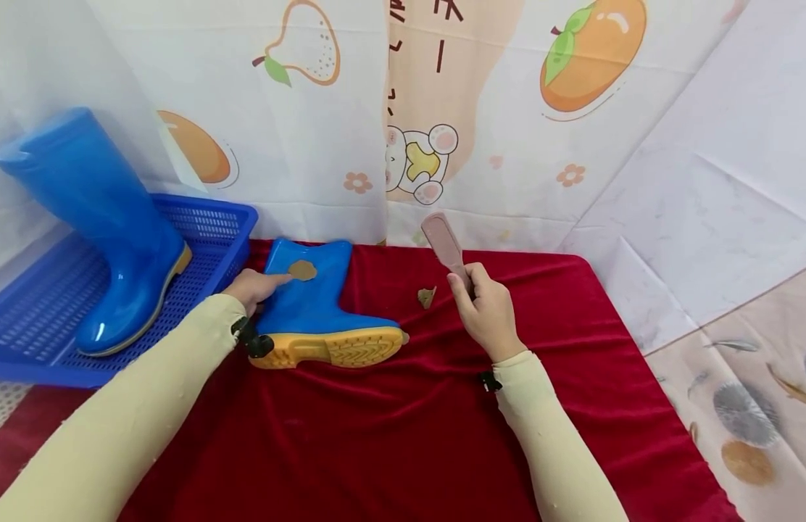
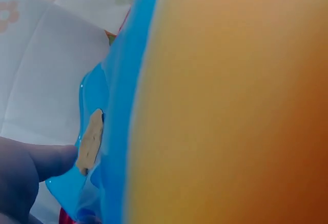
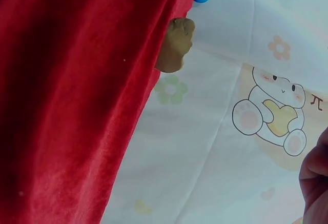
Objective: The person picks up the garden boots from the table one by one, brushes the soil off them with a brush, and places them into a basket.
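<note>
A blue rain boot [image 1: 298,301] with a yellow sole lies on the red cloth, its sole facing me. A flat brown patch [image 1: 302,270], resembling clay, sticks to its shaft. My left hand [image 1: 253,288] grips the boot's left side, the thumb [image 2: 59,160] on top at the patch's edge; its other fingers are mostly hidden. Above the cloth, my right hand [image 1: 489,312] grips the handle of a pink, flat-headed tool [image 1: 444,241], raised and apart from the boot. Between boot and right hand lies a loose brown piece [image 1: 426,296].
At the left, a blue plastic basket [image 1: 210,206] holds another blue rain boot [image 1: 109,206], which stands tilted. The red cloth [image 1: 377,449] covers the table. A printed white curtain [image 1: 481,196] hangs right behind it.
</note>
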Tool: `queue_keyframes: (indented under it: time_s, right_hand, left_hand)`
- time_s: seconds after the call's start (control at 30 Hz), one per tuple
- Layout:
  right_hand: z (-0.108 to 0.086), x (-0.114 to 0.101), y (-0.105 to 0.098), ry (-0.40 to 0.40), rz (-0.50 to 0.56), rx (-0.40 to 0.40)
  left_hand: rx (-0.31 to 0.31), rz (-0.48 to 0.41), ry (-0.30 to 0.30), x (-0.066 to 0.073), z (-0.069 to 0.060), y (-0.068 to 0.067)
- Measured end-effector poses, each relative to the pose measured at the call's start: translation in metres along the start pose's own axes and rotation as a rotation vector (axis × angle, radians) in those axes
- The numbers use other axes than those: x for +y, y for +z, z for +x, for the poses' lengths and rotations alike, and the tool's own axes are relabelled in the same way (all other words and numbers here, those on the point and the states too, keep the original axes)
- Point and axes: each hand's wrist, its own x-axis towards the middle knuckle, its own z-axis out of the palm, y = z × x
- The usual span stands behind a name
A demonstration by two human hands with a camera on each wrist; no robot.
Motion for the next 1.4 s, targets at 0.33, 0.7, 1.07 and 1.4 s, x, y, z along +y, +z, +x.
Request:
queue_keyframes:
  time_s: [0.33,0.7,1.07,1.4]
  right_hand:
    - [0.001,0.000,0.001,-0.003,-0.004,0.007]
    - [0.001,-0.001,0.001,-0.005,0.001,-0.002]
    - [0.001,0.000,0.001,-0.006,-0.006,-0.013]
    - [0.001,0.002,0.001,0.000,0.002,-0.031]
  left_hand:
    - [0.004,-0.026,0.018,-0.001,-0.001,-0.003]
    - [-0.126,-0.251,0.093,0.005,-0.019,-0.015]
    - [-0.276,-0.462,0.194,0.013,-0.040,-0.014]
    - [-0.242,-0.545,0.405,0.010,-0.075,-0.015]
